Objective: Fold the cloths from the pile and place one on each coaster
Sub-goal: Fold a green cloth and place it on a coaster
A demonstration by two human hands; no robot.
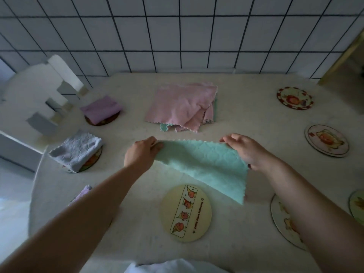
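Observation:
A mint-green cloth (204,164) hangs spread above the table. My left hand (140,152) pinches its far left corner and my right hand (248,150) grips its right edge. Behind it lies the pile of pink cloths (181,105) with a green one peeking out underneath. A folded purple cloth (101,109) and a folded grey-white cloth (76,150) each lie on a coaster at the left. Another folded purple cloth (82,194) shows partly behind my left forearm. A bare yellow coaster (186,213) lies near the front, below the hanging cloth.
Bare coasters lie at the right: one at the back (294,98), one in the middle (327,139), one under my right forearm (283,219), one at the frame edge (357,203). A white stepped block (49,91) stands at the back left by the tiled wall.

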